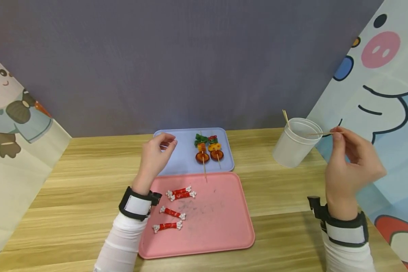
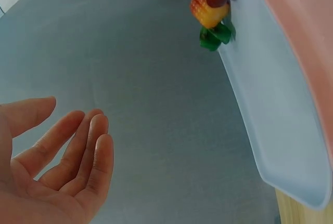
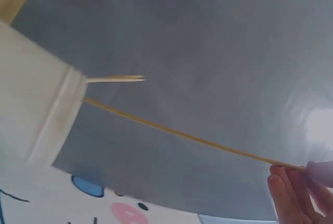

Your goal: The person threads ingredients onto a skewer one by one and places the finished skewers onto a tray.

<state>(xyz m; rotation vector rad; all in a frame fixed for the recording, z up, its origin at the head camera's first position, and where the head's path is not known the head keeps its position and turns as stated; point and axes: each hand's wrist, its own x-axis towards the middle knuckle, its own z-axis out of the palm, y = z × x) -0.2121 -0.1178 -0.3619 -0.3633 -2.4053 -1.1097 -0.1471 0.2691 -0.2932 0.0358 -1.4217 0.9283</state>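
Note:
Between thumb and fingertips my right hand (image 1: pixel 355 162) pinches the end of a thin bamboo skewer (image 3: pixel 192 136). The skewer's other end reaches to the mouth of a white plastic cup (image 1: pixel 294 147), where more skewers (image 3: pixel 117 79) poke out past the rim. My left hand (image 1: pixel 156 153) hovers over the left part of a light blue tray (image 1: pixel 176 164), fingers loosely bent and holding nothing. On that tray's right side lie two loaded skewers with toy food: green leafy pieces (image 1: pixel 200 140), yellow pieces (image 1: pixel 214 146) and brown round slices (image 1: pixel 202 157).
A pink tray (image 1: pixel 221 226) sits in front of the blue one, with several red-wrapped pieces with white ends (image 1: pixel 168 226) on its left half. Behind the wooden table (image 1: pixel 98 166) rises a grey panel (image 1: pixel 176 64). Cartoon-printed walls (image 1: pixel 387 113) stand at both sides.

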